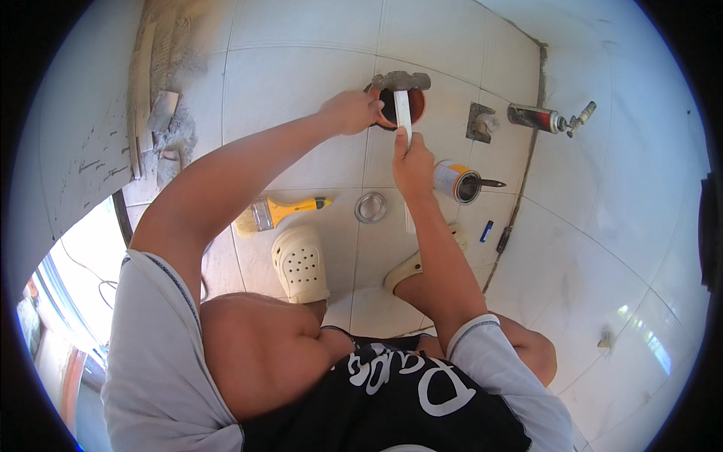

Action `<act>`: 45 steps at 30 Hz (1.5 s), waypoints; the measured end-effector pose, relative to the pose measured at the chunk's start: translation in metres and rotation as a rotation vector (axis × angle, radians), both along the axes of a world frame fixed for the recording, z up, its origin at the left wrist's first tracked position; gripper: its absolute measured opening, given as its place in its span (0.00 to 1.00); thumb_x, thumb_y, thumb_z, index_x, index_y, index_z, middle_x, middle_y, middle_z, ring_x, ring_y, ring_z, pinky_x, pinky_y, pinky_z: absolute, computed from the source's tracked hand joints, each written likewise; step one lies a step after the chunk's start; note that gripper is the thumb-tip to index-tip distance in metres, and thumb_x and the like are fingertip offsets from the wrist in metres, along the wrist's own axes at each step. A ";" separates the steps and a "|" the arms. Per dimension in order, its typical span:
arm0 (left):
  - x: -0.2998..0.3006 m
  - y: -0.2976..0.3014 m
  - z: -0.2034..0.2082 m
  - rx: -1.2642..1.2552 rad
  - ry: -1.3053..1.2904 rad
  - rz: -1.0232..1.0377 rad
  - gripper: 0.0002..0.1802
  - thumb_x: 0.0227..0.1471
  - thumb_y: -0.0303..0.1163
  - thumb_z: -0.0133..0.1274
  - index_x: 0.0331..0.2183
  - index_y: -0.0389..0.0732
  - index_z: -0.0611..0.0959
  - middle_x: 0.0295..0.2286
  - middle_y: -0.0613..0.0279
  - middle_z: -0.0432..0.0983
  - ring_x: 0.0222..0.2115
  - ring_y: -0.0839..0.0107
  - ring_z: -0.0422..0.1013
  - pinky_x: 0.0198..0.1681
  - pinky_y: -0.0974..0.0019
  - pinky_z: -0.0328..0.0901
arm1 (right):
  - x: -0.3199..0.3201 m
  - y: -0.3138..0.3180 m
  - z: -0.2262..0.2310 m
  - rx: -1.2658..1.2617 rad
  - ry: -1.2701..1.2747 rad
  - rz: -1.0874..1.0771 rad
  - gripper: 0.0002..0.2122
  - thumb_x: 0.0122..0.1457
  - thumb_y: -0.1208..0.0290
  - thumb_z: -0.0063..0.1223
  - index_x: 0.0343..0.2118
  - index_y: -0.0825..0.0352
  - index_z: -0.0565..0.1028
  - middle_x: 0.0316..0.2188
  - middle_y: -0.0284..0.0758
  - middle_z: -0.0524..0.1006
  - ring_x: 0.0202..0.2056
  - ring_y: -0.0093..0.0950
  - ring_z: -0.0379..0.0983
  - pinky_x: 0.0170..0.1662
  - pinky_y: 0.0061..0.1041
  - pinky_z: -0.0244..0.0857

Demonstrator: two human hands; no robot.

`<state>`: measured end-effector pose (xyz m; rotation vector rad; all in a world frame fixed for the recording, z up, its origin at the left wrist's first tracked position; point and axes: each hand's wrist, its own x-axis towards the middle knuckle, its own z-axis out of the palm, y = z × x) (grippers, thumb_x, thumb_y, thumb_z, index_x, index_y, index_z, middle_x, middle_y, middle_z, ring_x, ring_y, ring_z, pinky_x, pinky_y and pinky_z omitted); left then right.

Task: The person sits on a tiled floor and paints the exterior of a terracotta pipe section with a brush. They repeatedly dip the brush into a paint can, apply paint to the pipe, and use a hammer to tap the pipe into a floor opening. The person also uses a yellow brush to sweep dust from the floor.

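Note:
My right hand (414,161) is wrapped round the pale handle of a hammer (402,80). Its dark metal head lies across the far side of an orange pipe (419,108) that opens upward at the floor. Whether the head touches the rim cannot be made out. On the pipe's left side, my left hand (352,113) is closed on the rim, fingers at the opening. The inside of the pipe is dark.
Right of the pipe are a square floor drain (482,123), a spray can with a nozzle (536,117), an open tin (454,181) with a dark-handled brush, and a blue lighter (486,230). Nearer lie a yellow-handled paintbrush (290,211) and a round metal lid (370,207).

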<state>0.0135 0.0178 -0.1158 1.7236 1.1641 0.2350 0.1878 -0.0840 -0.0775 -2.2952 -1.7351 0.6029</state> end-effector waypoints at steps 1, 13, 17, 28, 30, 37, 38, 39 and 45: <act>0.001 0.000 -0.001 -0.006 0.009 0.017 0.29 0.68 0.53 0.41 0.33 0.40 0.86 0.30 0.52 0.83 0.36 0.53 0.79 0.43 0.51 0.70 | 0.001 0.000 0.000 0.004 0.024 0.003 0.23 0.73 0.51 0.42 0.35 0.71 0.71 0.25 0.57 0.78 0.30 0.61 0.76 0.32 0.55 0.68; -0.027 0.015 0.000 -0.281 0.009 0.220 0.33 0.68 0.58 0.41 0.35 0.38 0.86 0.26 0.52 0.79 0.29 0.60 0.76 0.39 0.55 0.69 | 0.101 0.031 0.112 -0.150 -0.119 0.220 0.24 0.72 0.51 0.45 0.49 0.73 0.76 0.29 0.58 0.78 0.34 0.60 0.76 0.38 0.53 0.69; -0.053 0.027 0.005 0.016 0.181 0.340 0.32 0.67 0.58 0.41 0.38 0.38 0.85 0.31 0.48 0.82 0.34 0.53 0.79 0.43 0.53 0.70 | 0.214 0.037 0.229 -0.042 -0.295 0.488 0.15 0.71 0.57 0.52 0.41 0.68 0.74 0.22 0.50 0.77 0.24 0.51 0.76 0.29 0.45 0.68; -0.054 0.016 0.039 0.194 0.444 -0.018 0.19 0.65 0.35 0.49 0.56 0.46 0.78 0.50 0.53 0.75 0.47 0.52 0.76 0.51 0.52 0.72 | 0.303 -0.238 0.165 -0.316 -0.430 -0.365 0.22 0.63 0.47 0.60 0.50 0.61 0.80 0.32 0.42 0.83 0.28 0.43 0.78 0.34 0.37 0.74; -0.045 0.019 0.033 0.267 0.402 -0.058 0.22 0.64 0.34 0.51 0.58 0.46 0.76 0.52 0.54 0.73 0.48 0.52 0.76 0.51 0.52 0.72 | 0.325 -0.239 0.166 -0.415 -0.310 -0.374 0.22 0.63 0.47 0.60 0.50 0.61 0.80 0.32 0.42 0.83 0.28 0.43 0.78 0.34 0.37 0.74; -0.005 0.038 0.021 0.164 0.521 -0.135 0.43 0.60 0.30 0.57 0.70 0.54 0.58 0.56 0.52 0.69 0.53 0.50 0.73 0.53 0.50 0.71 | 0.378 -0.211 0.198 -0.704 -0.023 -0.281 0.22 0.63 0.47 0.59 0.48 0.61 0.81 0.31 0.42 0.83 0.29 0.42 0.79 0.35 0.37 0.74; -0.002 0.040 0.022 0.117 0.552 -0.137 0.45 0.59 0.30 0.58 0.71 0.56 0.55 0.56 0.52 0.69 0.53 0.50 0.73 0.53 0.49 0.71 | 0.383 -0.208 0.203 -0.738 -0.008 -0.262 0.22 0.63 0.47 0.59 0.47 0.62 0.81 0.31 0.42 0.83 0.29 0.42 0.79 0.35 0.37 0.74; 0.000 0.042 0.023 0.121 0.569 -0.161 0.46 0.59 0.31 0.58 0.72 0.57 0.55 0.56 0.52 0.69 0.53 0.51 0.73 0.53 0.50 0.71 | 0.387 -0.203 0.204 -0.762 -0.001 -0.243 0.21 0.63 0.47 0.59 0.47 0.62 0.81 0.31 0.42 0.83 0.29 0.42 0.79 0.35 0.37 0.74; 0.008 0.049 0.029 0.152 0.732 -0.309 0.49 0.59 0.31 0.59 0.72 0.64 0.53 0.52 0.54 0.71 0.51 0.54 0.73 0.52 0.53 0.72 | 0.397 -0.169 0.203 -0.891 0.033 -0.120 0.21 0.63 0.47 0.59 0.45 0.62 0.82 0.31 0.42 0.84 0.30 0.42 0.80 0.36 0.37 0.74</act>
